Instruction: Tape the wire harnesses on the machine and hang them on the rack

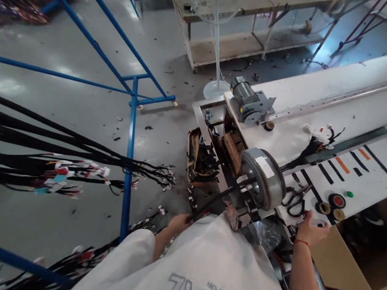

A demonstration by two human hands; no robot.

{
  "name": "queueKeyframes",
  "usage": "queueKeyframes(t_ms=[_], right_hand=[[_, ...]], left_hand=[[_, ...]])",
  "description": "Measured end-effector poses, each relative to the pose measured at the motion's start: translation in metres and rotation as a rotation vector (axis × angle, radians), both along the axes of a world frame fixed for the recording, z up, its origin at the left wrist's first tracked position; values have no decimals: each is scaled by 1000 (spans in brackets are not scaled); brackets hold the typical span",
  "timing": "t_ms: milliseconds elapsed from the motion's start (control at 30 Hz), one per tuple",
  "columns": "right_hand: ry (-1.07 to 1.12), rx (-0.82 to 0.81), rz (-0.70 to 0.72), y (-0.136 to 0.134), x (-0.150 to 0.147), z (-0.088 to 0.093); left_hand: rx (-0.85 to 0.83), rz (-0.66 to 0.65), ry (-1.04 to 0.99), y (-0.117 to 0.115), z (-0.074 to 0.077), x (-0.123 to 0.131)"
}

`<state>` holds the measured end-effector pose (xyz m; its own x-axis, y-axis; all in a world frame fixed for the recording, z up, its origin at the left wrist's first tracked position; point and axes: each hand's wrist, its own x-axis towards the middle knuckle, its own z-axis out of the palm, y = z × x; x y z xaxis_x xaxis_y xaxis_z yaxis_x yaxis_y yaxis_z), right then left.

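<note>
My left hand [180, 222] is closed at my waist around the end of a black wire harness [219, 197]. The harness slants up to a large grey reel [264, 177] fixed at the table end. At the table's near edge, my right hand [311, 229] has its fingers apart, close to black-handled scissors [295, 203]. Several tape rolls [337, 200] lie just beyond that hand. Whether its fingertips touch anything small, I cannot make out. Another black wire bundle [307, 150] with white connectors lies on the white table [291, 117].
A motor [245, 94] sits at the table's far corner. An open cardboard box [345, 262] stands right of my right hand. On the left, a blue rack [132, 129] carries hanging harnesses [66, 142]. A scrap-filled box [201, 161] is below the table end; a fan [215, 44] stands beyond.
</note>
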<state>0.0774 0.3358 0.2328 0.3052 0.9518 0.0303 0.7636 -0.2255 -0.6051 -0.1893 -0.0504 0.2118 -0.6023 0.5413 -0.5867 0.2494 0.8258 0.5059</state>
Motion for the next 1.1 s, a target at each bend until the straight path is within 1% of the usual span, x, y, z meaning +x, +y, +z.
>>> queueKeyframes(t_ms=[33,67,133,200,233,267,300,333,367,400,433,467,500,567,600,667,767,867,1000,1100], right_hand=[[-7,1,1,0,-1,1],[-13,1,1,0,-2,1],[-17,-5,-4,0,-3,2],[-7,-16,-21,0,-3,3],[4,-24,-31,1,-4,3],[17,-34,-39,1,-3,3],[31,-46,-45,1,-3,3],[44,-59,-46,1,-3,3],[53,-70,-39,1,-3,3],[56,-77,-30,1,-2,3],[54,-75,-21,1,-2,3],[49,-69,-9,2,-2,3],[42,-60,-3,1,-1,3],[29,-49,-6,1,-2,3],[26,-50,-10,1,-2,4],[21,-69,-22,0,-3,6],[12,-83,-29,-1,-4,8],[11,-58,-31,-1,-4,8],[33,-51,-49,-2,-4,6],[38,-37,-46,-4,-5,7]], left_hand=[[-30,21,49,-9,6,-15],[-63,50,110,-16,15,-36],[-104,124,257,-28,42,-91],[-120,180,392,-41,74,-146],[-122,172,456,-47,89,-167],[-146,115,498,-53,102,-181],[-178,28,464,-58,112,-187],[-224,-83,369,-62,118,-184],[-267,-198,215,-66,121,-175],[-291,-292,38,-68,121,-160],[-290,-354,-128,-70,118,-141],[-233,-366,-233,-71,114,-122],[-140,-333,-244,-72,109,-102],[22,-246,-186,-72,99,-71],[76,-207,-142,-72,95,-60],[133,-157,-81,-69,91,-45],[189,-137,-32,-61,92,-35],[223,-157,-44,-48,98,-30],[264,-161,-54,-29,104,-26],[285,-168,-51,-16,104,-26]])
